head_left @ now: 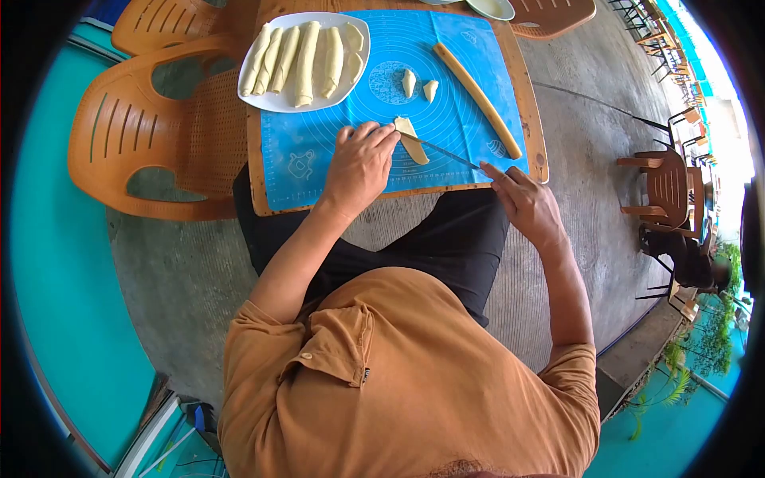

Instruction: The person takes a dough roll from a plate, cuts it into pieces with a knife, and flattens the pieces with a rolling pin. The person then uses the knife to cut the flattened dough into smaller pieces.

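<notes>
A knife (448,154) lies slantwise across a pale strip of dough (416,150) on the blue baking mat (319,135). My right hand (523,199) grips its handle at the mat's front edge. My left hand (365,162) has its fingers bent together at the strip's left edge, close to the blade's tip; the fingertips' exact hold is partly hidden. Beyond the strip sit two small cut dough pieces (409,83). A wooden rolling pin (478,99) rests slantwise on the mat's right side. Several rolled dough lengths (307,64) lie on a white plate (249,97) at the back left.
The mat covers most of a wooden table (535,147). Orange plastic chairs (151,127) stand at the left, with another (550,17) behind the table. A bowl (494,8) shows at the far edge. More chairs (668,187) and a person in dark clothing (685,255) are at the right.
</notes>
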